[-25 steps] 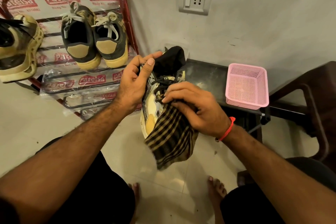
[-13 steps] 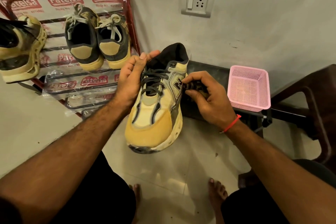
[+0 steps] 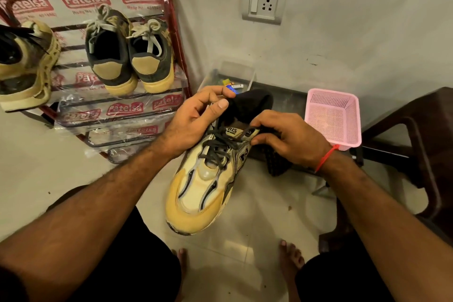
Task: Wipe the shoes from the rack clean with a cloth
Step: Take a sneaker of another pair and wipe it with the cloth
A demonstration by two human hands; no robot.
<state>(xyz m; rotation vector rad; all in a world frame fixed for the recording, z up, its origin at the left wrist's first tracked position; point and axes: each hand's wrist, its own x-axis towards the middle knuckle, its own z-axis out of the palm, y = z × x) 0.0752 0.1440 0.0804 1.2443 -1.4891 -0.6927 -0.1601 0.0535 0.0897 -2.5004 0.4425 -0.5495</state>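
Observation:
A cream and yellow sneaker with dark laces is held in the air in front of me, toe pointing toward me. My left hand grips its collar on the left side. My right hand is at the tongue and upper laces, fingers curled, with the dark checked cloth bunched under its palm. Most of the cloth is hidden behind the hand and the shoe. On the red shoe rack stand a pair of dark sneakers and the matching cream sneaker.
A pink mesh basket sits on a low dark table by the wall, with a clear box behind the shoe. A brown plastic chair stands at right. My bare feet rest on the tiled floor below.
The shoe turned from its side to top-up with the toe toward me. My right hand left the toe area, drew the cloth up under the palm and moved onto the tongue and laces.

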